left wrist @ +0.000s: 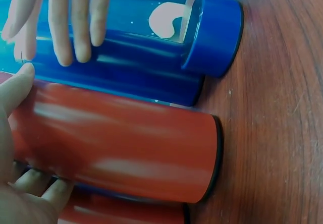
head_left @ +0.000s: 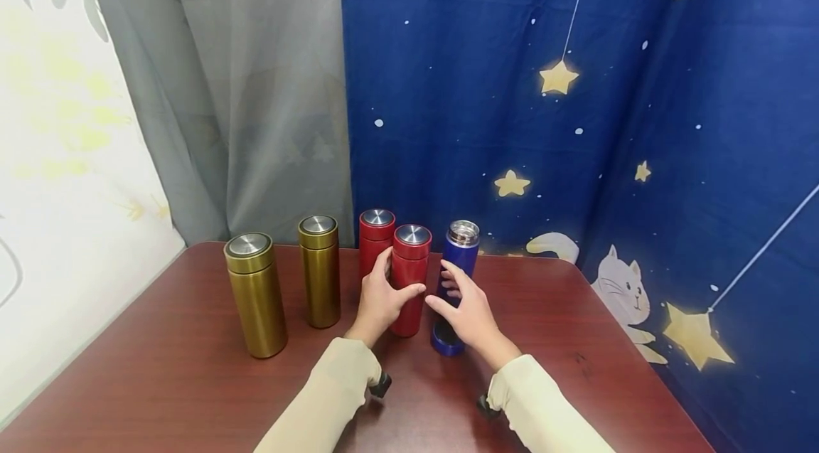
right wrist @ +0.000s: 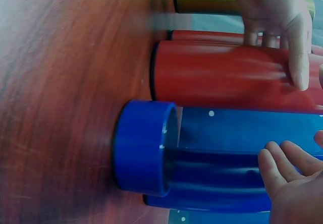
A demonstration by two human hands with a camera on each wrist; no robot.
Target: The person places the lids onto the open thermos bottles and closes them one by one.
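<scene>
My left hand (head_left: pixel 382 300) holds the nearer red thermos flask (head_left: pixel 409 272), thumb on one side and fingers on the other. This flask stands upright with its steel-topped lid on. Behind it and to its left stands a second red flask (head_left: pixel 376 240). To the right is a lidless blue thermos flask (head_left: pixel 462 250), its steel mouth bare. The blue lid (right wrist: pixel 144 148) sits on the table in front of it. My right hand (head_left: pixel 472 314) hovers between the red and blue flasks, fingers loosely bent and gripping nothing; whether a fingertip touches the blue flask I cannot tell.
Two gold flasks with lids on stand to the left, one nearer (head_left: pixel 258 304) and one farther back (head_left: pixel 321 282). Everything stands on a reddish-brown wooden table (head_left: pixel 192 396). A blue star-patterned curtain (head_left: pixel 448 119) and a grey curtain (head_left: pixel 275 83) hang behind the table.
</scene>
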